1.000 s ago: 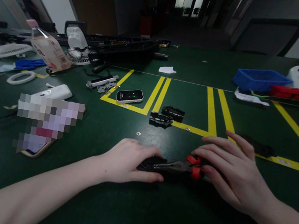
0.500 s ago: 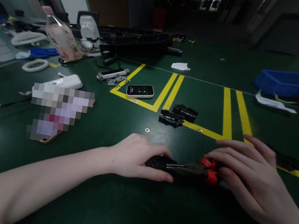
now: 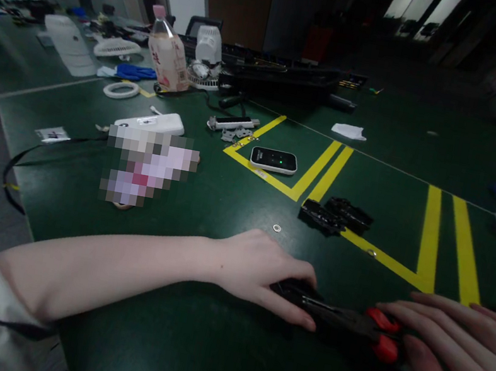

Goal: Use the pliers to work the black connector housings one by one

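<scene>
1. Pliers point(image 3: 349, 321) with red handles lie flat on the green table point(image 3: 184, 328) near its front edge, metal nose pointing left, between the 2 hands.
2. Left hand point(image 3: 261, 271) lies palm down on a small black part point(image 3: 294, 291), fingers curled over it and pressing it to the table; the thumb runs along its near side. The pliers' nose reaches this part — whether the tips actually bite it cannot be told.
3. Right hand point(image 3: 461, 364) rests over the red handles, fingers stretched out long and loosely bent; a fingertip touches the lower handle, yet a closed grasp cannot be made out.
4. Beyond the hands, a small metal washer point(image 3: 277, 228) sits on the table, and 2 black parts point(image 3: 336, 215) lie side by side on a line of yellow tape point(image 3: 388, 261).
5. Farther back — a white-edged device point(image 3: 274, 160) with 1 green light lies inside a taped box; a bottle point(image 3: 165, 56) stands at the far left beside a white fan point(image 3: 207, 57).
</scene>
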Tool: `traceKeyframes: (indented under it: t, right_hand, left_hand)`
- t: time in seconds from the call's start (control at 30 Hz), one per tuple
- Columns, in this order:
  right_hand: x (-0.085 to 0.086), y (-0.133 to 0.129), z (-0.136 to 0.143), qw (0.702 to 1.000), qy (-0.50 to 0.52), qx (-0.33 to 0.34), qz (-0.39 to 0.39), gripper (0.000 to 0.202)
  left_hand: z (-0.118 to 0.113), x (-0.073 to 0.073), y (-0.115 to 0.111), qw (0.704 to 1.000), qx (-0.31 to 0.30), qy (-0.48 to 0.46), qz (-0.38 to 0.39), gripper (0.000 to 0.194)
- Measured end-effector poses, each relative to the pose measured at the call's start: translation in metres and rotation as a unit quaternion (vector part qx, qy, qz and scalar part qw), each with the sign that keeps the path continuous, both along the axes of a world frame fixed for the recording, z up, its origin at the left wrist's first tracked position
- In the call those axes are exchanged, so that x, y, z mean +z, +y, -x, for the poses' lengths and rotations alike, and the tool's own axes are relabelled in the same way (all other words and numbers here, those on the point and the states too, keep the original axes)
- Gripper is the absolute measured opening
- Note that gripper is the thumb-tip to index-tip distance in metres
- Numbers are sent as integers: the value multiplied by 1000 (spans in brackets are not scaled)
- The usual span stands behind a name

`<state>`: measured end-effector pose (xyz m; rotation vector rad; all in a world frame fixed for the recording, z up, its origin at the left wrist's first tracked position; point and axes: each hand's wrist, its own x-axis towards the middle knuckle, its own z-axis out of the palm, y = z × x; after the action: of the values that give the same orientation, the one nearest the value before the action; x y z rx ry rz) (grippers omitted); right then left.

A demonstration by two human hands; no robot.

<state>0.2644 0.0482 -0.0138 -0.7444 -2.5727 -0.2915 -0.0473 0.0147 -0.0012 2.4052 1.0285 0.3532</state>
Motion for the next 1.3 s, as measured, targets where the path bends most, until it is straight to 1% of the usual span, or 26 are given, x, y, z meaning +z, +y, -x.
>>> traceKeyframes:
  t: [0.1,0.23,0.43,0.57,0.63,0.77,0.83,0.97,1.03,1.3]
  right_hand:
    - [-5,2,-4,1000,4,-4,9,32]
    - [-8,8,-8,1000,10,-9,26,32]
    - [4,6,1,999,14,-9,38,27]
    - [9,5,4,998,20,-19,57,29]
    - [9,8,2,999,12,-9,52,29]
    - [9,13,-1,999,-25,32,18,28]
    - [8,10,1,999,-21,28,25,28]
    - [6,-5,11,996,37,-16,85,25]
    - [6,-11,15,993,55,-28,100,24]
    - [9,-7,13,996,51,-8,79,24]
  left_hand:
    - [1,-2,1,1000,-5,-10,-5,49]
    - [1,-2,1,1000,-11,-20,-11,51]
    - [2,1,1,1000,-6,-10,9,52]
    - [1,1,0,1000,-1,-6,2,53]
    - [2,0,0,1000,-6,-10,1,53]
    - [1,0,-1,1000,-3,-6,-1,51]
    - [1,0,-1,1000,-1,-5,-1,51]
    - [0,0,-1,1000,4,-6,2,51]
    - [0,0,-1,1000,2,-9,5,49]
    - [0,2,-2,1000,5,-15,15,49]
